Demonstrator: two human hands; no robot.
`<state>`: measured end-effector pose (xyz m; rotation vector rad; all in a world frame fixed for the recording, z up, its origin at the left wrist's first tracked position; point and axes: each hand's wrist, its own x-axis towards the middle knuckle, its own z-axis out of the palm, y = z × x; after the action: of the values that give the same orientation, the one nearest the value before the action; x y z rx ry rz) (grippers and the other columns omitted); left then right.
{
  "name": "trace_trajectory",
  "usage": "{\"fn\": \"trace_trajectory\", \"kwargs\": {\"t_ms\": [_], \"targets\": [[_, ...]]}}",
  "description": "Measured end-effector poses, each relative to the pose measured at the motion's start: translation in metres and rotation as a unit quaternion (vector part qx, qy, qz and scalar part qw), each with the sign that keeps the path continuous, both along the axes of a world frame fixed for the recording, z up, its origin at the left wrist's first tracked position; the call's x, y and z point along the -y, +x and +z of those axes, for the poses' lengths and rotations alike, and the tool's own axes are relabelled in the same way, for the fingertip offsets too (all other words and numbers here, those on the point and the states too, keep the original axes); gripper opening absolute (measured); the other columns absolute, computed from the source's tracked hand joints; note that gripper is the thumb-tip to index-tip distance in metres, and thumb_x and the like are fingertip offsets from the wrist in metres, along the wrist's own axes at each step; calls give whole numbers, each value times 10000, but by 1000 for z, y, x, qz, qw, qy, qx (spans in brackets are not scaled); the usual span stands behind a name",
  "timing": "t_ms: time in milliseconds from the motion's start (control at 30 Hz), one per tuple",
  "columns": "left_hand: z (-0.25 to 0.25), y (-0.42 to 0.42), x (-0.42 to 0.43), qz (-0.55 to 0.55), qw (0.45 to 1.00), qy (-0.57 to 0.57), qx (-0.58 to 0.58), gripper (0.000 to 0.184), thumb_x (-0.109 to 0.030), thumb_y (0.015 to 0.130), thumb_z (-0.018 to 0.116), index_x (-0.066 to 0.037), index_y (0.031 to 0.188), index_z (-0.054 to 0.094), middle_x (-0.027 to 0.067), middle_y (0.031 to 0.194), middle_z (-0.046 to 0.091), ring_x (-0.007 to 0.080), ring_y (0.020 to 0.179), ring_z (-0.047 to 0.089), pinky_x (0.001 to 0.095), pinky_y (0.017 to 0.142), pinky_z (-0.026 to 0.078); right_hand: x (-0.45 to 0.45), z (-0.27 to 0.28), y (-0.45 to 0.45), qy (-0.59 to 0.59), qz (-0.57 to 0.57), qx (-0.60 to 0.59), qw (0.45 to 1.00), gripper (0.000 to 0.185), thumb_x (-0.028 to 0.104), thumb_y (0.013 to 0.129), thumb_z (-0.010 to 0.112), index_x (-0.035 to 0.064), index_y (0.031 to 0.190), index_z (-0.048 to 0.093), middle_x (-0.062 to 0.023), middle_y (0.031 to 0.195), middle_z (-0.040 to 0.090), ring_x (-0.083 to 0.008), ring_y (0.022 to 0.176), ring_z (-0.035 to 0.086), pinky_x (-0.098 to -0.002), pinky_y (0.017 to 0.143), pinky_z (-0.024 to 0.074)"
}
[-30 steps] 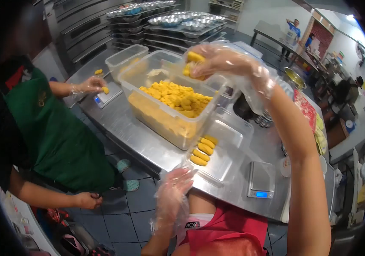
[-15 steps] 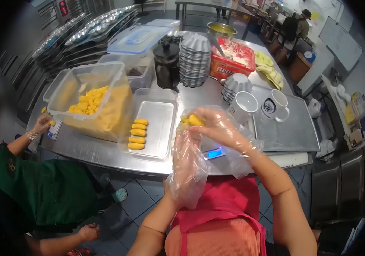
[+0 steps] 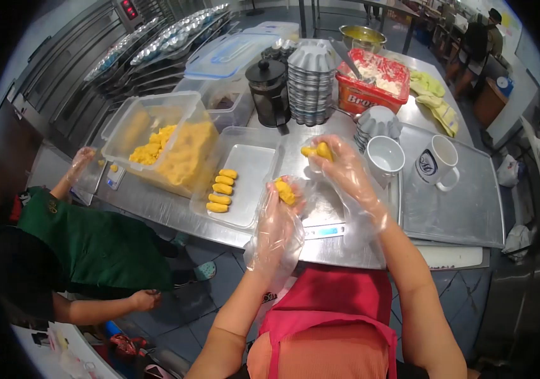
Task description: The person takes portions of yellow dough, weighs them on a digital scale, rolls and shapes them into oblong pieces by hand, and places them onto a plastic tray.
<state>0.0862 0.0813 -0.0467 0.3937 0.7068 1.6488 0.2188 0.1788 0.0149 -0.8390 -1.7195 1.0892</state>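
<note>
Both hands wear loose clear plastic gloves. My left hand holds a rough piece of yellow dough at its fingers. Higher and to the right, my right hand has its fingers closed around smaller yellow dough pieces; how many is partly hidden. Below and between the hands lies a kitchen scale with a lit blue display. Left of my left hand, several finger-shaped dough logs lie in a row in a shallow clear plastic tray.
A large clear bin of yellow dough stands left. Behind are a French press, stacked fluted tins and a red tub. Mugs stand right, by a metal tray. A co-worker in a green apron works at left.
My hands have moved apart: the right went up and right with its dough, the left stayed lower with another piece. The view has shifted, and more of the scale shows.
</note>
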Motion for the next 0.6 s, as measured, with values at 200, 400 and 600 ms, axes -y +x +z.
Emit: {"fn": "trace_trajectory", "kwargs": {"t_ms": [200,400,600], "targets": [[-3,-5,1,-25,1000,-1,13,348,-346,967,348,-69,1138,472,64,1001,538,158,872,531,324,774,456,-37,-33,-19,-42,55,-50,996,260,134,787,629,45,1024,573,-51,901,599,-113,822,556,-256,741,452],[31,-5,27,-12,997,-42,63,344,-377,958,364,-78,1050,505,34,864,526,133,782,518,302,734,454,-22,16,-43,-14,77,-62,995,200,99,793,625,47,978,569,-34,917,598,-92,828,544,-239,733,449],[4,-36,54,-119,967,131,183,374,-484,937,340,-136,871,461,-13,718,414,91,642,417,233,606,390,-1,67,-69,33,120,-46,991,201,100,798,616,40,983,563,-34,933,593,-102,826,547,-239,734,446]]}}
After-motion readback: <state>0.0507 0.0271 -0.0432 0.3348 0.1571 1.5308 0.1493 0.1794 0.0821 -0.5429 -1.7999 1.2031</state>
